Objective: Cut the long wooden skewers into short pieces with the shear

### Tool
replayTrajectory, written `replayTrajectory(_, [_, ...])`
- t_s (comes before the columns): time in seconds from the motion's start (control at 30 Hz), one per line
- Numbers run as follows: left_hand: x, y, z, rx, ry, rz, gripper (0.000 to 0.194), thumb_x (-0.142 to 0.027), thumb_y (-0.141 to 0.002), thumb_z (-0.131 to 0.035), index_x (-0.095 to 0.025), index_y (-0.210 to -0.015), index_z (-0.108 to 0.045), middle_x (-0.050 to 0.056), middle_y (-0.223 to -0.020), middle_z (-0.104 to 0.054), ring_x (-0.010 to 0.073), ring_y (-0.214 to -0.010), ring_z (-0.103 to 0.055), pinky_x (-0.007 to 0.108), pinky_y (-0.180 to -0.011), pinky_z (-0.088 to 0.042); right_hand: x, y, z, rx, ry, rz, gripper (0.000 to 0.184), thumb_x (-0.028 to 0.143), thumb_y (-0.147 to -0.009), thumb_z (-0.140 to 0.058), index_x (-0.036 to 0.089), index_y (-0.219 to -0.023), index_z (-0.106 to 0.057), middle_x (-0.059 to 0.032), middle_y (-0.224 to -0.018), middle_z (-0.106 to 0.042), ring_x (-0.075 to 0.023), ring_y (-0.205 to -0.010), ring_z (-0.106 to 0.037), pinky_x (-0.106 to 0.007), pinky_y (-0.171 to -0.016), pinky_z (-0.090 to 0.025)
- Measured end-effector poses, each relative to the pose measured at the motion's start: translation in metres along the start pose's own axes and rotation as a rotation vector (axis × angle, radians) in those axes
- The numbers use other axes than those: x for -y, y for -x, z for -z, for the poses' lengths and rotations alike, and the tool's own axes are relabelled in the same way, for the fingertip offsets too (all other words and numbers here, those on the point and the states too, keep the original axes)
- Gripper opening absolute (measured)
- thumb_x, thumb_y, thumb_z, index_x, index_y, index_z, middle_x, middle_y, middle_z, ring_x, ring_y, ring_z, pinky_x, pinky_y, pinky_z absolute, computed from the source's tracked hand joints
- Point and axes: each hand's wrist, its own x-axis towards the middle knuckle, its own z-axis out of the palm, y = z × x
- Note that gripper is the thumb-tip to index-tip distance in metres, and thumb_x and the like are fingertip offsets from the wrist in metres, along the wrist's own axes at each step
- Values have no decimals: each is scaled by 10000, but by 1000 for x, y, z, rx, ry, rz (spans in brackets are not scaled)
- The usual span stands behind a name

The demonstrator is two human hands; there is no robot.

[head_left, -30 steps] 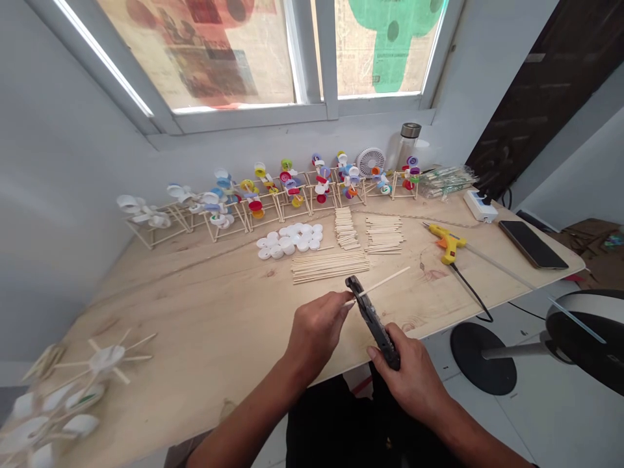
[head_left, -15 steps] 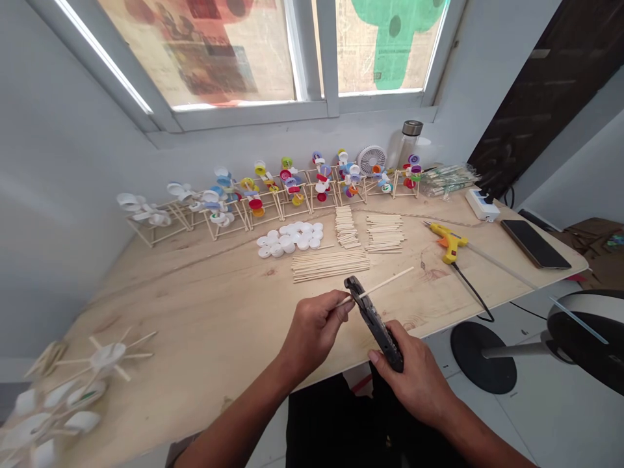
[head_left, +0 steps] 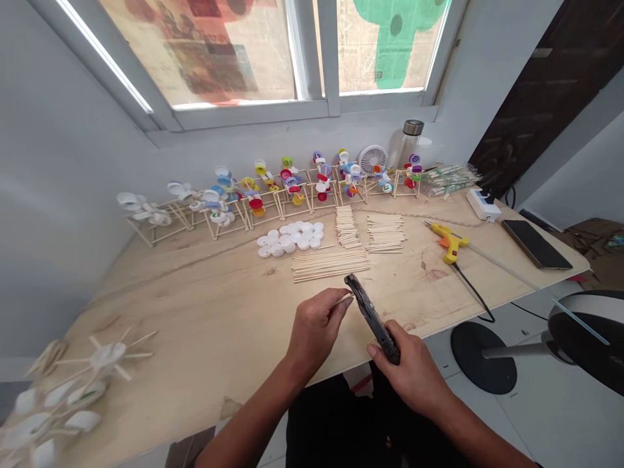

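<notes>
My left hand [head_left: 314, 325] is closed, pinching a thin wooden stick [head_left: 345, 298] whose short end shows at the fingertips. My right hand [head_left: 414, 374] is wrapped round the handle of a black pliers-like cutter [head_left: 373, 318]. The cutter's head points up and left, close beside the stick's end; whether they touch, I cannot tell. Beyond both hands lies a row of long wooden sticks [head_left: 331, 265]. Two piles of shorter sticks, the left pile [head_left: 346, 227] and the right pile [head_left: 385, 233], lie behind it, with white bottle caps [head_left: 287, 239] to their left.
Stick frames with coloured cap wheels [head_left: 292, 185] line the wall. A yellow glue gun [head_left: 451, 242], a phone [head_left: 536, 244] and a white power strip [head_left: 482, 205] lie at right. Spoked cap pieces [head_left: 108, 356] are at left. A small fan [head_left: 372, 160] and bottle [head_left: 410, 143] stand behind.
The long piece of stick that stuck out to the right past the cutter is no longer visible. The cutter has shifted slightly; a short end remains in my left hand.
</notes>
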Motion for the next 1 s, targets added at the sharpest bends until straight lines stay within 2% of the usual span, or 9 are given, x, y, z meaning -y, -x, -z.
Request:
replayTrajectory(0.13, [12, -1, 0, 10, 40, 114, 216, -311, -858, -443, -175, -772, -588, -3, -656, -630, 90, -509, -541, 191, -530, -424, -9, 2, 4, 75, -189, 0, 144, 328, -787, -522, 204, -736, -469, 34, -637, -503, -135, -600, -473, -218, -562, -363])
replayTrajectory(0.23, [23, -6, -4, 91, -31, 137, 246, -310, -878, -400, -178, -730, -545, -10, -660, -625, 80, -487, -523, 191, -521, -411, -19, 7, 7, 114, -342, -12, 135, 317, -809, -512, 192, -766, -492, 44, -635, -456, -113, -579, -432, -203, -533, -360])
replayTrajectory(0.33, [29, -16, -16, 186, -243, -9, 203, -276, -880, -404, -187, -789, -562, 3, -703, -633, 110, -618, -566, 207, -576, -409, -28, 11, 12, 122, -430, -31, 153, 337, -829, -504, 185, -810, -500, 50, -639, -429, -97, -543, -398, -198, -502, -345])
replayTrajectory(0.43, [30, -32, -35, 275, -480, -293, 194, -246, -885, -405, -192, -824, -581, 32, -786, -625, 144, -740, -556, 241, -624, -401, -36, 15, 18, 93, -475, -45, 187, 371, -845, -489, 184, -829, -488, 51, -649, -410, -94, -537, -388, -207, -505, -344])
replayTrajectory(0.53, [30, -50, -53, 361, -660, -554, 185, -179, -887, -394, -171, -808, -561, 52, -810, -597, 165, -771, -524, 276, -645, -387, -46, 20, 23, 64, -527, -70, 229, 416, -859, -461, 187, -838, -465, 62, -612, -377, -96, -516, -374, -213, -496, -335])
replayTrajectory(0.63, [33, -63, -64, 412, -761, -719, 198, -132, -882, -379, -152, -759, -534, 60, -769, -569, 173, -751, -499, 298, -649, -378, -53, 24, 27, 43, -578, -103, 259, 452, -856, -460, 194, -838, -450, 71, -583, -357, -97, -497, -366, -217, -493, -333])
replayTrajectory(0.8, [42, -67, -67, 428, -750, -858, 220, -132, -895, -349, -134, -776, -534, 58, -733, -547, 158, -712, -479, 295, -639, -370, -58, 26, 32, 37, -640, -168, 293, 492, -838, -470, 200, -854, -459, 61, -602, -355, -105, -509, -376, -217, -484, -344])
replayTrajectory(1.0, [47, -64, -51, 381, -626, -882, 181, -170, -907, -357, -136, -902, -535, 52, -773, -561, 149, -758, -497, 293, -660, -377, -63, 19, 33, 49, -691, -185, 331, 519, -801, -499, 191, -840, -501, 52, -590, -377, -105, -500, -389, -209, -467, -353])
